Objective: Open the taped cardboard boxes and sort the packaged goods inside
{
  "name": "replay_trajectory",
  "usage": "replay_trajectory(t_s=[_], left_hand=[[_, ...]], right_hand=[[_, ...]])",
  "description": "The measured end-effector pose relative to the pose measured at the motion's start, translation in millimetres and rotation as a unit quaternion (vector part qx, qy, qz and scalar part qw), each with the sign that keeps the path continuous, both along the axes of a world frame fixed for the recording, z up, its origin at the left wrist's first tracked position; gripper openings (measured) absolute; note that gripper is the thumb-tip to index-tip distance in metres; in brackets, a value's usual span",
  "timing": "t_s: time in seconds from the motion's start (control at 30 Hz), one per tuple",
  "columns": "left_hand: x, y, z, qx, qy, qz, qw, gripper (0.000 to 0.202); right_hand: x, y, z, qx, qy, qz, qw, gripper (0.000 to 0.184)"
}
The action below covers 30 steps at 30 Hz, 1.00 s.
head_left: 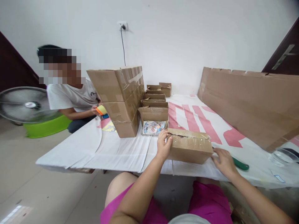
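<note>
A small closed cardboard box [189, 146], taped over its top seam, lies on the white sheet in front of me. My left hand [163, 143] grips the box's left end, fingers curled over the top edge. My right hand [223, 159] rests at the box's right lower corner, fingers bent against the sheet and the box. A green-handled tool [241, 164] lies just right of that hand, partly hidden by it.
A stack of taped boxes [122, 99] stands at centre left, with a row of open boxes [154, 107] beside it. Flat cardboard sheets [252, 102] lean at the right. A tape roll [283, 155] lies far right. Another person [72, 99] sits left, near a fan [25, 104].
</note>
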<state>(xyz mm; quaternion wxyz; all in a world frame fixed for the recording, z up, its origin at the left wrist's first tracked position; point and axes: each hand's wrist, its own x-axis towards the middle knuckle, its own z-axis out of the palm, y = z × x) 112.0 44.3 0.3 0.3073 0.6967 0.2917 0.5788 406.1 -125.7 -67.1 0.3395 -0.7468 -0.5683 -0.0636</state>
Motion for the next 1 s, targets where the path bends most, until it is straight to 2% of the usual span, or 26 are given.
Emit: replay_trajectory(t_s=[0.03,0.1,0.17,0.3,0.4,0.5,0.57,0.63,0.7,0.77,0.83,0.9,1.0], left_hand=[[0,-3,-0.9,-0.003,-0.002,-0.002,1.0,0.014],[2,-7,-1.5,-0.006,-0.006,-0.01,1.0,0.014],[3,-10,-1.1,-0.01,-0.006,-0.015,1.0,0.014],[4,-10,1.1,-0.024,0.003,-0.012,1.0,0.012],[4,-10,2.1,-0.022,-0.001,-0.016,1.0,0.013],[4,-12,2.7,-0.016,-0.008,-0.02,1.0,0.013],[4,-13,3.1,-0.012,-0.009,-0.02,1.0,0.013],[4,-14,3.7,-0.006,-0.006,-0.019,1.0,0.012],[4,-15,4.1,-0.001,0.001,-0.015,1.0,0.011],[4,-16,4.0,0.006,0.005,-0.011,1.0,0.012],[3,-17,3.2,0.016,0.004,-0.007,1.0,0.013],[3,-18,2.2,0.027,0.004,-0.006,1.0,0.014],[1,-19,1.1,0.042,0.006,-0.006,0.999,0.015]], right_hand=[[12,-7,0.7,-0.015,-0.014,-0.024,1.0,0.035],[37,-19,-1.8,-0.09,-0.058,-0.095,0.99,0.04],[56,-26,-6.6,-0.145,-0.091,-0.131,0.976,0.043],[72,-24,-5.7,-0.158,-0.092,-0.131,0.974,0.039],[75,-12,15.2,-0.138,-0.096,-0.113,0.979,0.036],[69,4,58.4,-0.096,-0.113,-0.101,0.984,0.041],[52,14,96.7,-0.069,-0.126,-0.068,0.987,0.046],[23,22,136.9,-0.069,-0.142,0.017,0.987,0.046],[-16,28,172.7,-0.083,-0.197,0.103,0.972,0.043],[-55,35,199.3,-0.114,-0.27,0.172,0.941,0.041],[-89,42,215.3,-0.155,-0.321,0.21,0.91,0.037],[-112,50,222.9,-0.191,-0.365,0.214,0.886,0.035],[-128,58,226.9,-0.233,-0.409,0.202,0.859,0.033]])
